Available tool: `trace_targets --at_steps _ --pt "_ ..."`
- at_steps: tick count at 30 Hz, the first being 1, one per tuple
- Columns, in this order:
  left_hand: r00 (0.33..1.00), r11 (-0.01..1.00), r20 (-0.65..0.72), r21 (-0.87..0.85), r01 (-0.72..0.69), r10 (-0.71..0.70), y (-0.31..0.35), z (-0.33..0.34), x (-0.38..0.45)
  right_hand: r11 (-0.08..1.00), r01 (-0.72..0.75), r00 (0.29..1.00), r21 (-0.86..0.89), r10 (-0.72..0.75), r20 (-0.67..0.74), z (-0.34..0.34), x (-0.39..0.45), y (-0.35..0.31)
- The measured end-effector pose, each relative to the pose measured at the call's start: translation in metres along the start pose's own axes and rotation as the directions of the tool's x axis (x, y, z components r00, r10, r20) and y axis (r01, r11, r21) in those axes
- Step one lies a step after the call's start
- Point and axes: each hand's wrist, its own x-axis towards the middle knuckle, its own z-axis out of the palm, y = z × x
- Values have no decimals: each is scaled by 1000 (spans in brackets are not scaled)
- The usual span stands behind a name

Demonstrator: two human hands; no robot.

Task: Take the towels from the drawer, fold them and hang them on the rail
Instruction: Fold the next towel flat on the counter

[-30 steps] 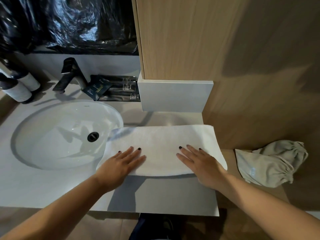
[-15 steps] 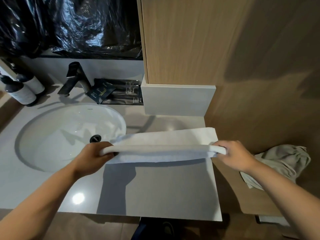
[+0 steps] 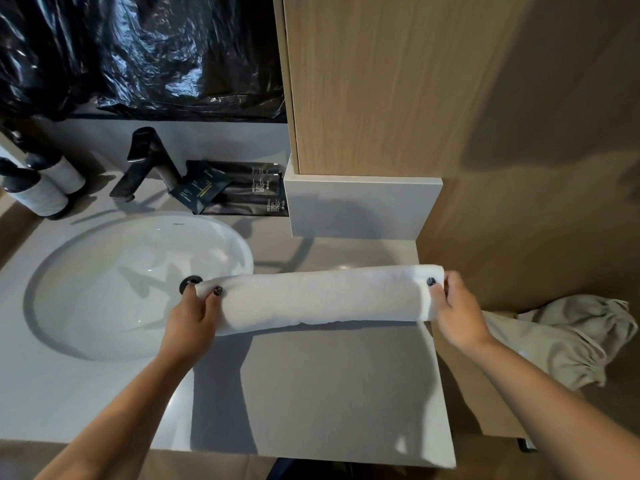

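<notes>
Two ends of the white towel [image 3: 318, 299] are pinched, one by the left hand [image 3: 194, 320], one by the right hand [image 3: 453, 313]. The towel is held as a long folded band over the worktop [image 3: 329, 393], left end above the sink [image 3: 114, 289] rim. Judged light, soft, floppy: sag expected mid-span, so support at both ends is best kept. Rail not in view.

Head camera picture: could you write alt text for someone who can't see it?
Two bare hands, left hand and right hand, grip the ends of a folded white towel stretched above a grey vanity counter. A white basin and black tap sit to the left.
</notes>
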Motion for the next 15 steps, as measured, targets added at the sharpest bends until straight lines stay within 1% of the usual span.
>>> trace_targets --at_steps 3,6,8,11,13,15 --pt "1000 993 -17 121 13 -11 5 6 4 970 -14 998 -241 -1 -62 13 5 -5" --pt "999 976 36 218 -12 5 7 4 10 898 41 996 -438 -74 -58 17 13 -6" --pt "997 961 71 275 -33 14 6 1 15 865 80 995 -495 -103 -18 14 17 -6" --pt "995 947 96 321 -21 -11 4 2 23 845 69 997 -530 -75 11 14 25 -9" --pt "995 932 90 362 -3 -32 6 4 25 828 48 998 -559 -55 4 15 27 -10" --pt "998 899 56 437 6 -34 13 5 23 810 36 999 -586 -49 -7 17 26 -13"
